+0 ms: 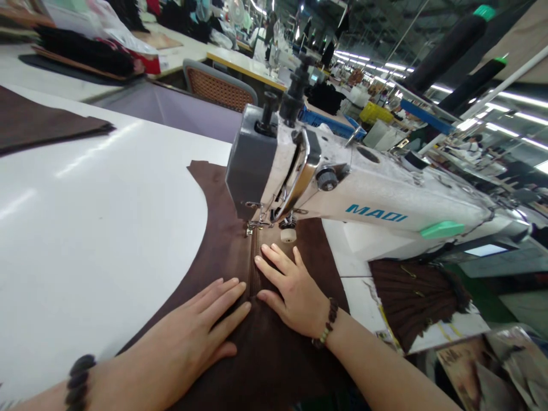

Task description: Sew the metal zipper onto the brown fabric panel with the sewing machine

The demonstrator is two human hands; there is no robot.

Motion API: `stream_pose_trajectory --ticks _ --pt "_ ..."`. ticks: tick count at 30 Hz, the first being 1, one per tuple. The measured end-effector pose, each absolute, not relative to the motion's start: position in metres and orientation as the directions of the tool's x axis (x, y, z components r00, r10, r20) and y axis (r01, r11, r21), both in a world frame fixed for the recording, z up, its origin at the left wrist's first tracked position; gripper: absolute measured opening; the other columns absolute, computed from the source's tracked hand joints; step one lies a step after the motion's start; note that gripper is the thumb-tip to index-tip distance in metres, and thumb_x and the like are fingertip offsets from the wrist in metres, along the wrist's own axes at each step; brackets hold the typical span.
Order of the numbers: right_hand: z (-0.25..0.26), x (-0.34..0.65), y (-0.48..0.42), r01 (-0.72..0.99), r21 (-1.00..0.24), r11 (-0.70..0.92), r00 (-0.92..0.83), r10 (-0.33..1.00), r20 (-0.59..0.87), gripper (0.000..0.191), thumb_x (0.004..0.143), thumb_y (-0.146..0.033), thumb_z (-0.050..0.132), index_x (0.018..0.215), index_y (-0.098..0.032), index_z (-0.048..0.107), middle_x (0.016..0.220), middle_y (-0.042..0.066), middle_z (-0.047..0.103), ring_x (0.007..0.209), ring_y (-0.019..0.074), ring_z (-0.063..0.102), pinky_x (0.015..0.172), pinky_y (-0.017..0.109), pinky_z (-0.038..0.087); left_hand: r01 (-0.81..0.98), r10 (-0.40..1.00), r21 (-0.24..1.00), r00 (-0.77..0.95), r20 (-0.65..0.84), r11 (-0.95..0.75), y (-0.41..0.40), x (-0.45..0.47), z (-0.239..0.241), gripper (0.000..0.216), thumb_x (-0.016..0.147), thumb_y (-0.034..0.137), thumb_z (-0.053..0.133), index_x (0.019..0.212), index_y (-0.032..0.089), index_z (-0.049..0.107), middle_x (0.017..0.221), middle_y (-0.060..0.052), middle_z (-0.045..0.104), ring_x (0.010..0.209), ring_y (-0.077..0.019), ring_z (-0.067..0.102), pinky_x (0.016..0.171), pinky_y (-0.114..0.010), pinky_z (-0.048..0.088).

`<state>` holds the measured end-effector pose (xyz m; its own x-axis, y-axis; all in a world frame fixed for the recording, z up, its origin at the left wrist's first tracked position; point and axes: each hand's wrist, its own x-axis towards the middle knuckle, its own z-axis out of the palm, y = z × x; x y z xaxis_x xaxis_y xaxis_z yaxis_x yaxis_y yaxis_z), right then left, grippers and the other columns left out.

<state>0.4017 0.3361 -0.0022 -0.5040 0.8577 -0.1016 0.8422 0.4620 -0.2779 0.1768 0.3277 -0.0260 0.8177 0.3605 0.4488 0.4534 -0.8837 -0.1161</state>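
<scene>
A dark brown panel [220, 211], leather or fabric, lies under the head of a white sewing machine [342, 194]. Down its middle runs a zipper [254, 268], its far end beneath the presser foot [249, 230]. Flat on the panel left of the zipper rests my left hand [209, 325], fingers stretched toward the zipper. My right hand [291, 288] lies to the right of it, fingers spread, fingertips by the zipper's edge. Both palms face down on the panel. A pale round roller [288, 235] hangs just beyond my right fingers.
Brown pieces [43, 123] lie at the far left of the white table [107, 211]. To the right sits a stack of brown pieces [415, 297] with fringed edges. A woven-back chair [220, 85] stands behind the table. Thread cones [449, 51] rise at upper right.
</scene>
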Motion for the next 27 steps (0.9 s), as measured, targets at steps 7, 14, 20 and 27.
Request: stream_pose_trajectory --ticks 7,14,20,27 --pt "-0.002 0.403 0.34 0.842 -0.269 0.467 -0.504 0.86 -0.085 0.052 0.094 -0.037 0.048 0.141 -0.018 0.039 0.152 0.007 0.027 0.142 0.024 0.022 0.113 0.06 0.017 0.488 0.395 -0.098 0.794 0.462 -0.867 0.331 0.177 -0.028 0.044 0.1 0.04 0.029 0.111 0.02 0.066 0.119 -0.007 0.065 0.111 -0.0206 0.058 0.095 -0.035 0.047" --pt "-0.004 0.403 0.353 0.848 -0.258 0.463 -0.495 0.866 -0.074 0.051 0.094 -0.038 0.048 0.141 -0.017 0.04 0.15 0.009 0.031 0.139 0.0266 0.029 0.112 0.06 0.02 0.488 0.423 -0.047 0.796 0.433 -0.871 0.341 0.177 -0.029 0.041 0.1 0.042 0.033 0.115 0.02 0.065 0.123 -0.008 0.063 0.116 -0.0205 0.055 0.104 -0.035 0.041" --pt "-0.004 0.406 0.37 0.829 -0.272 0.488 -0.511 0.86 -0.013 0.05 0.094 -0.036 0.048 0.138 -0.014 0.044 0.147 0.013 0.036 0.138 0.0254 0.031 0.112 0.056 0.023 0.463 0.44 0.014 0.833 0.334 -0.886 0.356 0.177 -0.03 0.04 0.098 0.039 0.037 0.123 0.017 0.059 0.128 -0.011 0.06 0.122 -0.0251 0.052 0.103 -0.041 0.044" --pt "-0.004 0.408 0.389 0.824 -0.259 0.503 -0.511 0.859 0.043 0.045 0.094 -0.036 0.05 0.135 -0.018 0.049 0.138 0.012 0.049 0.128 0.0233 0.044 0.11 0.049 0.032 0.455 0.433 0.024 0.83 0.35 -0.89 0.375 0.18 -0.029 0.039 0.1 0.037 0.029 0.121 0.018 0.057 0.125 -0.009 0.059 0.121 -0.023 0.05 0.106 -0.042 0.041"
